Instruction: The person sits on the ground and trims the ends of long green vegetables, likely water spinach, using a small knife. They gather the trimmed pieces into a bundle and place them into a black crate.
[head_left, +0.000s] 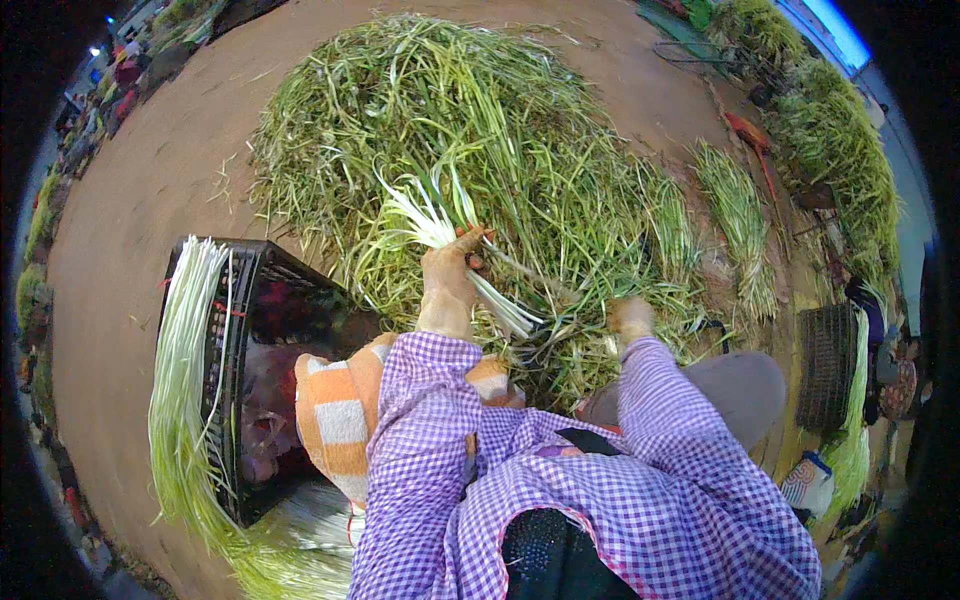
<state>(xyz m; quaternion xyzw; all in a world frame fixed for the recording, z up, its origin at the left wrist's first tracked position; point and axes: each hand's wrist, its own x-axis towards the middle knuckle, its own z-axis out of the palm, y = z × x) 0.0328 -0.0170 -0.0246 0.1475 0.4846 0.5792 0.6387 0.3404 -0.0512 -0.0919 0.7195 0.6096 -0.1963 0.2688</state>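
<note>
My left hand (452, 281) is closed around a small bunch of pale stalks (420, 214). Their white ends fan out beyond the fingers, and more white lengths stick out below the fist towards my lap. To the right, my right hand (631, 316) is blurred by motion over the near edge of a wide heap of loose green leaves and stalks (465, 127). I cannot tell whether it holds anything. The heap lies on the ground directly in front of me.
At my left stands a black plastic crate (251, 322) with long pale-green stalks (184, 360) draped over its side. An orange-and-white checked cloth (337, 420) covers my left knee. Bundled stalks (739, 225) lie right of the heap. Another dark crate (823, 367) stands far right.
</note>
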